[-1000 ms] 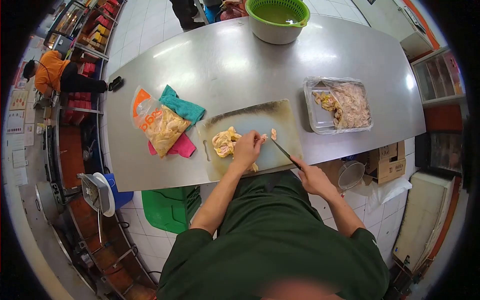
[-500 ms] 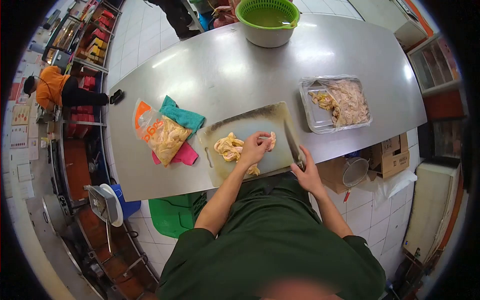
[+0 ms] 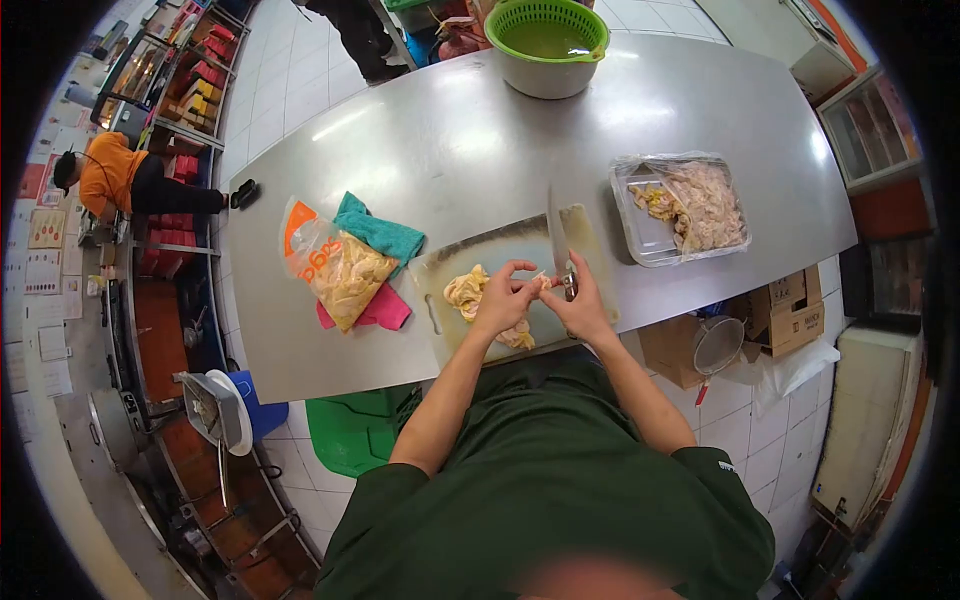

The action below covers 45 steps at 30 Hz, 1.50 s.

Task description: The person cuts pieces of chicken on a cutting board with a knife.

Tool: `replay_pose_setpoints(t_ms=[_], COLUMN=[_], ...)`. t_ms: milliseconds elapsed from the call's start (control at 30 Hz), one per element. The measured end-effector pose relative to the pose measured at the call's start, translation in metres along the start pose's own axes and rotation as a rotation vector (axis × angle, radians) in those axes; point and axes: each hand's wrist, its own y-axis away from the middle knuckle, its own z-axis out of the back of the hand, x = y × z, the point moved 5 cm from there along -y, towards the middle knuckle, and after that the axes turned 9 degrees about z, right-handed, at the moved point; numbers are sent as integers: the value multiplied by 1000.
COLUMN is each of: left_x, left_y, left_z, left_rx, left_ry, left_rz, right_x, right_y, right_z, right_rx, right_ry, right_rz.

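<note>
My left hand (image 3: 507, 298) is closed on a small piece of raw chicken (image 3: 543, 283) over the cutting board (image 3: 489, 243). Beside it, my right hand (image 3: 584, 306) grips the handle of a knife (image 3: 556, 232), whose blade points away from me. My right fingertips meet the same small piece. A heap of yellowish raw chicken (image 3: 465, 292) lies on the board left of my left hand, and more chicken pieces (image 3: 518, 336) lie below that hand, near the board's front edge.
A plastic-covered tray (image 3: 645, 242) of chicken stands right of the board. Left lie a bag of chicken (image 3: 355, 280), a teal cloth (image 3: 380, 230) and a pink cloth (image 3: 388, 309). A green colander (image 3: 545, 30) in a basin sits at the far edge. A person in orange (image 3: 108, 172) stands far left.
My right hand has lifted the knife from the board's right side and brought it left to meet my left hand at the small chicken piece. The view has shifted slightly.
</note>
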Motion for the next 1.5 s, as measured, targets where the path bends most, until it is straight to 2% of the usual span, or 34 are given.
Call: replay_pose_setpoints(t_ms=[67,167,367,433,667,767,800,867,900,933,967,1000,1067,1100,1133,1167,1200,1233,1300,1367,1400,1500], left_x=[-1,-2,2,12,8,-5,-11,-14,-10,-6,1,1,-6,-2,0,4,4,5,6,4,4,9], left_y=[0,0,-11,-22,-36,-39,-38,-42,-46,-51,-58,-57,-62,-63,-63,-62,-57,-52,-40,-29,-26,-18], left_z=[0,3,16,23,18,9,4,-4,-16,-27,-34,-38,-30,-26,-13,0,9,19,27,24,23,15], left_rx=[25,1,-84,-73,31,103,128,157,236,312,368,365,27,35,-51,-137,-131,-119,-103,-49,-50,17], left_ry=[23,-117,-61,166,82,38,-75,-187,-347,-504,-547,-543,-623,-629,-638,-645,-650,-672,-697,-900,-900,-1006], left_rz=[28,5,-129,-118,-118,-141,-181,-218,-251,-283,-183,-179,-262,-261,-256,-248,-247,-230,-211,-311,-313,-320], right_x=[5,13,-5,-20,-26,-31,-39,-36,-33,-37,-36,-30,-22,-18,-17,-1,11,15,15,8,5,10], right_y=[1,-2,0,-1,4,22,31,43,46,53,62,65,72,75,84,88,91,93,100,97,95,91], right_z=[-3,-3,-2,4,27,25,25,24,28,38,44,49,63,66,68,61,54,52,39,40,42,36], right_rx=[14,-22,-61,-76,-31,0,-4,-54,-52,-139,-225,-221,-136,-80,-89,46,181,176,358,290,225,207], right_ry=[100,130,101,144,355,339,341,376,378,227,73,74,176,231,228,243,257,254,329,379,431,461], right_rz=[-31,-78,-74,-68,-132,-207,-207,-54,-57,-251,-446,-450,-429,-332,-334,-310,-285,-290,-343,-376,-404,-374])
